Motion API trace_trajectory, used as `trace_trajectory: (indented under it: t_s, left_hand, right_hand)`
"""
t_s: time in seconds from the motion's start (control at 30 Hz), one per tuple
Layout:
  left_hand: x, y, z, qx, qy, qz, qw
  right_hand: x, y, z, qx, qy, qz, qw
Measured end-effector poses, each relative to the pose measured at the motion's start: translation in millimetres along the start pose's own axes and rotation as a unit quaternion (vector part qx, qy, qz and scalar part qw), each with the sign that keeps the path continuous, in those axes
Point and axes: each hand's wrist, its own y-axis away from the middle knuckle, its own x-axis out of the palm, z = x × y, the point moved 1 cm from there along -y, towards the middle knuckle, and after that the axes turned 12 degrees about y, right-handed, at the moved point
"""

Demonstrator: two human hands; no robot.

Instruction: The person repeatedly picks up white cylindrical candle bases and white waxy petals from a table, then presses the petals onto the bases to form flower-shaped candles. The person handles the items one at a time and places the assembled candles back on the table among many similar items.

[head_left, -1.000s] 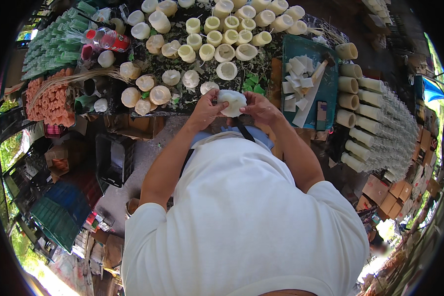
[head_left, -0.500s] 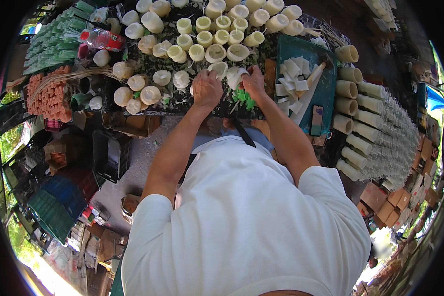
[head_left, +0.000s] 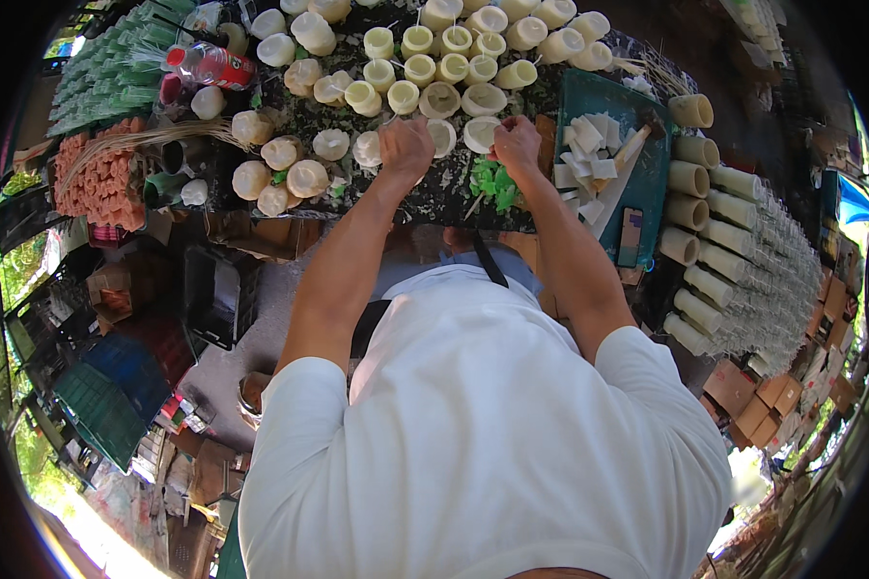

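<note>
My left hand [head_left: 407, 150] hangs over the near row of pale wax candles, its fingers bent down and partly hidden. A hollow candle [head_left: 441, 138] lies just right of it, and a whitish candle [head_left: 367, 149] just left. My right hand [head_left: 517, 143] is closed with fingertips at the right side of a cup-shaped candle [head_left: 482, 134], whose opening faces up. Below that candle lie bright green wax pieces [head_left: 494, 183]. Several cream candles [head_left: 419, 70] with hollow tops, some with thin wicks, stand beyond my hands.
To the right, a teal tray [head_left: 599, 92] holds white wax chunks [head_left: 589, 140] and a phone [head_left: 630, 236]. Beside it are stacked tan cylinders [head_left: 687, 179]. At left lie a red-labelled bottle [head_left: 212, 66], orange-pink sticks [head_left: 101, 174] and pale green pieces [head_left: 116, 72].
My hands have moved apart. The candle between them now stands upright at my right fingertips, and the green pieces below are more exposed. The whole view has shifted slightly.
</note>
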Motion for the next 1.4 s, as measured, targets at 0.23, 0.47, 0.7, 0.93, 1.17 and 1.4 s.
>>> trace_trajectory:
  t_s: [0.23,0.47,0.7,0.93,1.17,1.4]
  left_hand:
    - [-65.7,38.1,8.2,0.078,0.061,-0.044,0.994]
    - [-110.4,105.4,78.3,-0.006,0.014,0.018,1.000]
    - [-71.9,35.6,92.8,0.186,-0.173,0.068,0.965]
    - [-68.0,15.4,87.5,0.156,-0.169,0.188,0.955]
    - [-149.7,19.7,71.9,0.089,-0.084,0.021,0.992]
    - [-171.7,-15.5,141.1,-0.074,-0.118,-0.101,0.985]
  right_hand:
    - [-23.6,26.4,6.4,-0.018,0.087,-0.018,0.996]
    - [36.9,121.6,16.3,-0.289,0.231,0.086,0.925]
    - [126.2,119.3,9.8,-0.346,0.271,0.040,0.898]
    - [140.6,114.6,19.1,-0.327,0.323,0.012,0.888]
    - [148.5,109.6,36.0,-0.395,0.215,-0.025,0.893]
    - [187.8,79.6,82.3,-0.372,0.223,-0.021,0.901]
